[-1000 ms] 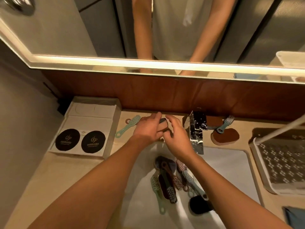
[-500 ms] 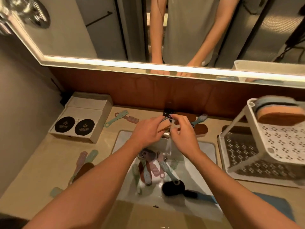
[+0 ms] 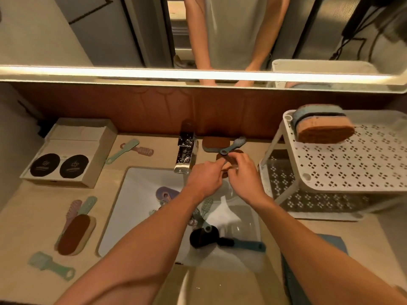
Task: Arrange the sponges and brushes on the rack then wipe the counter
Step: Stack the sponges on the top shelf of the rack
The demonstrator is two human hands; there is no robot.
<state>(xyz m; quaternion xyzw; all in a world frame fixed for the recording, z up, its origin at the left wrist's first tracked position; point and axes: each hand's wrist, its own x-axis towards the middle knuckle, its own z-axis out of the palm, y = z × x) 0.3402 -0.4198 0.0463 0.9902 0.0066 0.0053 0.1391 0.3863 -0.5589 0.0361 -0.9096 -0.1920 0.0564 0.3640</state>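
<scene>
Btwn faucet (image 3: pixel 185 150) & white rack (image 3: pixel 352 164), left hand (image 3: pixel 204 177) & right hand (image 3: pixel 244 175) both pinch a small tan sponge (image 3: pixel 225 167) w/ curled fingers; prob best: squeeze it out over sink (image 3: pixel 141 194), then set flat on rack's top shelf.

Left hand (image 3: pixel 206 178), right hand (image 3: pixel 244 177) close together, curled.

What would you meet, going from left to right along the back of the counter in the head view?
cardboard box → mint-green brush → chrome faucet → brown-topped sponge → white two-tier rack
</scene>
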